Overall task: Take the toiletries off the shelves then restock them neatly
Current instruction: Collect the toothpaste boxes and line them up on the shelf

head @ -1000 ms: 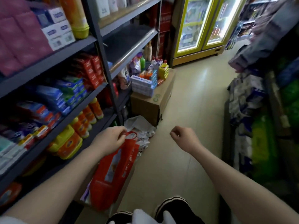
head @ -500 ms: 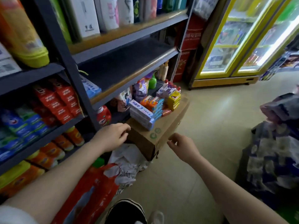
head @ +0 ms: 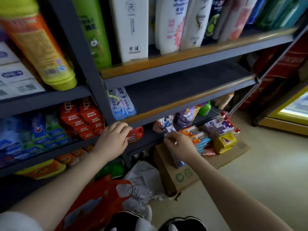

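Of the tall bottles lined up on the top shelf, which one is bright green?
The green bottle at the far left of that row, just right of the dark upright post. Its neighbours to the right are white: a flat-sided white bottle, then white ones with pink flowers.

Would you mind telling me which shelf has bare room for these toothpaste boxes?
The dark middle shelf is bare from the blue-and-white pack at its left end to the right post. The shampoo shelf above and the cardboard box top are crowded.

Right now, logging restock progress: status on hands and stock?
Right hand pinching a toothpaste box over the cardboard carton. Left hand near the shelf edge, holding nothing. That shelf mostly bare, path unobstructed.
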The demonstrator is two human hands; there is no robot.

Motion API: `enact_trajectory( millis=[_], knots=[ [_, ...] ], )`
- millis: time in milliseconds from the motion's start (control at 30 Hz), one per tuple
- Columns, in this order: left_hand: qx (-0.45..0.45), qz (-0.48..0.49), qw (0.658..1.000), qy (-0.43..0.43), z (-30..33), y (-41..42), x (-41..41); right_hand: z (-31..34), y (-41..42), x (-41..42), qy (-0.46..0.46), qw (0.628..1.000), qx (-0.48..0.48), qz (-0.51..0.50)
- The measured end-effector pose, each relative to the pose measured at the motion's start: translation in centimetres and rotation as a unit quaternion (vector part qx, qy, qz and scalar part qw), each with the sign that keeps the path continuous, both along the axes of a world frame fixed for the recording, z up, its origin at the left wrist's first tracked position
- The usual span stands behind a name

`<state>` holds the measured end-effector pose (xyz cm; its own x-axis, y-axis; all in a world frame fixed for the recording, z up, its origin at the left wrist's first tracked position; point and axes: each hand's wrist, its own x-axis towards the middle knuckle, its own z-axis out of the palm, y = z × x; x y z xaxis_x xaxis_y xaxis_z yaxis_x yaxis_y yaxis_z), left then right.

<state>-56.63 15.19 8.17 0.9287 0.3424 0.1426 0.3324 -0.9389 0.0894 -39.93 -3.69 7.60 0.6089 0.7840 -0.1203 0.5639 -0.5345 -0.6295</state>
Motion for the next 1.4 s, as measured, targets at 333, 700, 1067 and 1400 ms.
enact_trajectory(
  millis=[333,700,1067,1400],
  knots=[
    [0.138,0.239,0.961,0.005,-2.2,-0.1,1.1,-2.6,15.6,3.7,-0.114,0.929,-0.073,0.346],
    [0.138,0.299,0.944,0.021,-2.6,-0.9,2.5,-4.8,17.4,8.6,-0.237,0.905,-0.100,0.339],
    [0.024,0.171,0.984,-0.037,-3.8,-1.4,1.1,-5.0,22.7,8.5,0.027,0.993,-0.107,0.029],
    [-0.575,0.340,0.691,-0.276,-1.8,-2.8,9.4,-1.7,8.2,7.9,0.384,0.922,0.038,0.007]
  ],
)
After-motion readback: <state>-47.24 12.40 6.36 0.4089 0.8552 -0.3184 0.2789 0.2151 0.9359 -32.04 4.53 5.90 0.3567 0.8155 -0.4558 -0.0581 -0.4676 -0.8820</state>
